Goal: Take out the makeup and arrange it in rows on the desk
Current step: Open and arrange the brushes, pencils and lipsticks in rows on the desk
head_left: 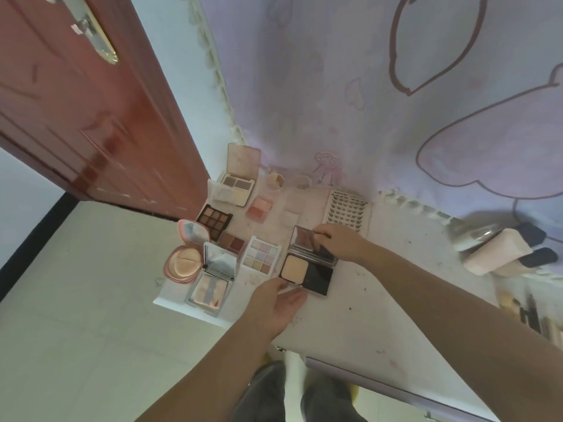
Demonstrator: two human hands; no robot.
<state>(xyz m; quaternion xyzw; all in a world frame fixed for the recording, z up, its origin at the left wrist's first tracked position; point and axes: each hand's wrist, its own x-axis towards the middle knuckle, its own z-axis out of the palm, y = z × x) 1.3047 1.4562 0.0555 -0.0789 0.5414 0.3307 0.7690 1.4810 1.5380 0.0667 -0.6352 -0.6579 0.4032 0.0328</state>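
Squaring up the black compact [307, 274] near the desk's [365, 324] left edge: your right hand [342, 242] pinches its lid, left hand [275, 303] relaxed, steadying the base beside the palettes [260, 254].

Soft, even daylight with faint shadows; a pale sheen on the door [91, 117]; wide-angle bending at the edges, and slight overall blur

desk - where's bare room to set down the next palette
Bare white desk lies right of the black powder compact, running toward the pink sponge. The left corner is crowded: round pink cushion compact, pastel nine-pan palette.
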